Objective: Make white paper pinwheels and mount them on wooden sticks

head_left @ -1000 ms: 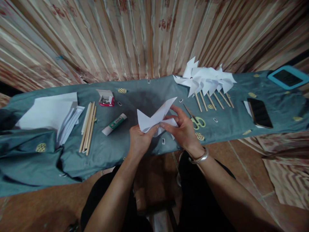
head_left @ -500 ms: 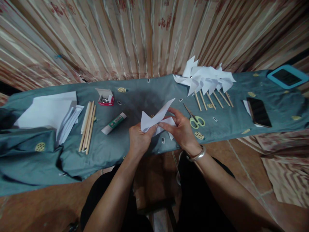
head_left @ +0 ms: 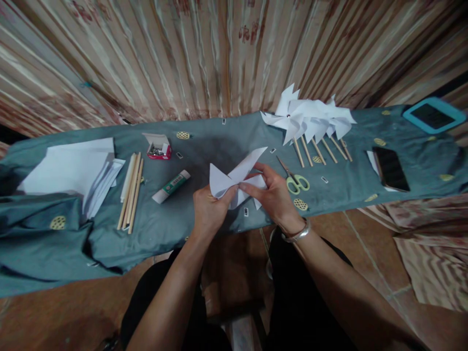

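A white paper pinwheel with folded blades is held between both hands above the near part of the table. My left hand grips its left side, thumb pressed near the centre. From the right, my right hand pinches the folded paper, its thumb meeting the middle; a silver bracelet circles that wrist. Green-handled scissors lie just right of my right hand. A glue stick rests left of my left hand. Several finished-looking paper pinwheels on sticks lie overlapped at the back right.
Wooden sticks lie on the left by white paper sheets. An open small red box holds metal pins. A phone and a blue-framed tablet are on the right. A curtain hangs behind the cloth-covered table.
The left blade of the paper pinwheel has been folded further toward the centre, and its pointed tip stands higher. Both hands keep hold, with my left hand shifted slightly left.
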`<state>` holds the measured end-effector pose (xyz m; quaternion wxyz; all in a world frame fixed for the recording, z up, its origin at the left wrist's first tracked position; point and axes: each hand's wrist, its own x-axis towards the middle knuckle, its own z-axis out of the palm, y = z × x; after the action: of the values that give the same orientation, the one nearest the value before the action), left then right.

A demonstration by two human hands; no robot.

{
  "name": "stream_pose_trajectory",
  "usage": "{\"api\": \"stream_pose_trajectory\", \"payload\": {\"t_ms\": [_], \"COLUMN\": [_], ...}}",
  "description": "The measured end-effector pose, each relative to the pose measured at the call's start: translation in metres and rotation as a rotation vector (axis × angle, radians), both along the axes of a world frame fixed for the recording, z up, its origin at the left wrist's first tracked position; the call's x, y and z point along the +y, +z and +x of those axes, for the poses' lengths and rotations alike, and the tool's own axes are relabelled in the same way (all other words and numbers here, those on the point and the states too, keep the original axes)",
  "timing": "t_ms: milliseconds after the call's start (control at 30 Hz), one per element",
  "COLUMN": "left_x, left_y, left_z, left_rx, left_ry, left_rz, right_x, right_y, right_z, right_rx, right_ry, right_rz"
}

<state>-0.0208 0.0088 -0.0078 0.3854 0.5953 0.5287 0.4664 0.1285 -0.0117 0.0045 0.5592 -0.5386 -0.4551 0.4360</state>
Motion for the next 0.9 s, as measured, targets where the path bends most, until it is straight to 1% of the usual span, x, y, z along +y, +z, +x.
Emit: {"api": "stream_pose_trajectory", "payload": {"t_ms": [167,333,500,700,800,900], "left_x": [0.0006,0.0009,0.0017,0.0003,0.0006,0.0014], "left_y": [0.0043,0.0072,0.0085,0.0089,0.0075,0.0053], "left_z": [0.0007,0.0036,0.0043,0.0033,0.0025,0.0026], "left_rx": [-0.120,-0.222,-0.230,-0.225,-0.200,-0.220], "left_ry": [-0.018,0.004,0.016,0.019,0.019,0.014], "left_rz": [-0.069,-0.142,-0.181,-0.172,-0.161,-0.164], "right_x": [-0.0014,-0.0017,-0.0026,-0.0030,-0.0026,-0.0025], "right_y": [-0.0010,0.0010,0.0051,0.0047,0.0036,0.0037], "right_z": [0.0010,0.0020,0.0021,0.0013,0.0016,0.0016], "right_rx": [-0.045,-0.079,-0.197,-0.199,-0.213,-0.225], "right_ry": [0.022,0.028,0.017,-0.002,-0.012,-0.013], "right_rz": [-0.006,0.003,0.010,0.006,0.004,0.006]}}
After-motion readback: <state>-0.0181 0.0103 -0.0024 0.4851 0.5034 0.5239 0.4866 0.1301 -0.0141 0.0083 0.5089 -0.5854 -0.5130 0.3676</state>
